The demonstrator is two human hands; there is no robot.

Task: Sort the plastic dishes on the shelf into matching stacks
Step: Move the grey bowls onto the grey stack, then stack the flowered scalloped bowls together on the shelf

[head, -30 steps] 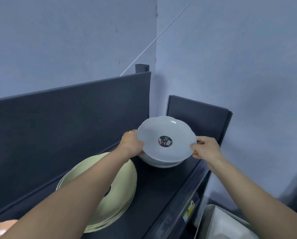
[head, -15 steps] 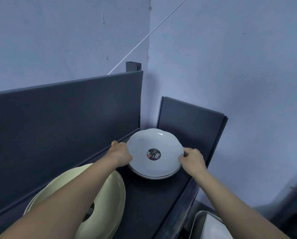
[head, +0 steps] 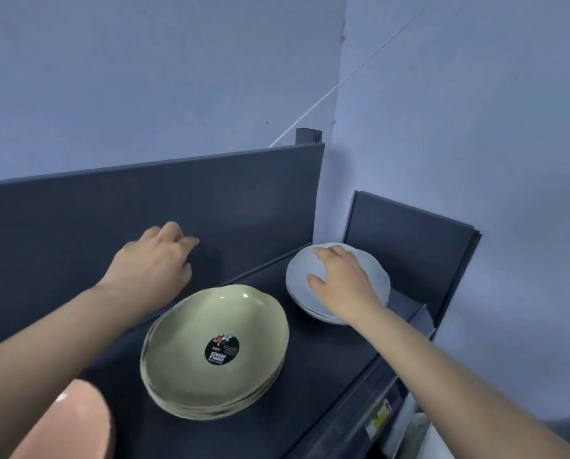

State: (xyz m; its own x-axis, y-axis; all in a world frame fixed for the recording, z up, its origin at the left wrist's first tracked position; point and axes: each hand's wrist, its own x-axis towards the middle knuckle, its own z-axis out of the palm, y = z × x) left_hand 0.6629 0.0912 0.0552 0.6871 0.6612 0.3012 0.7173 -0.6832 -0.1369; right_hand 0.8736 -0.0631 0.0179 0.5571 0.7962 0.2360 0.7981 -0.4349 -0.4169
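A small stack of white plastic dishes (head: pixel 374 276) lies at the far right end of the dark shelf (head: pixel 326 359), near the corner. My right hand (head: pixel 339 279) rests flat on the top white dish, fingers spread, covering its middle. A stack of pale green dishes (head: pixel 217 346) with a round black sticker sits in the middle of the shelf. My left hand (head: pixel 154 260) hovers above and behind the green stack, fingers loosely curled, holding nothing. A pink dish (head: pixel 75 425) shows at the lower left corner.
The shelf has a tall dark back panel (head: pixel 144 207) and a dark end panel (head: pixel 409 243) at the right. Blue walls meet in a corner behind. Below the shelf's front edge at lower right sits a light-coloured container (head: pixel 419 432).
Both hands let go of the white dish after setting it on the white stack. My left hand drew back toward the left; my right hand now lies on top of the dish.
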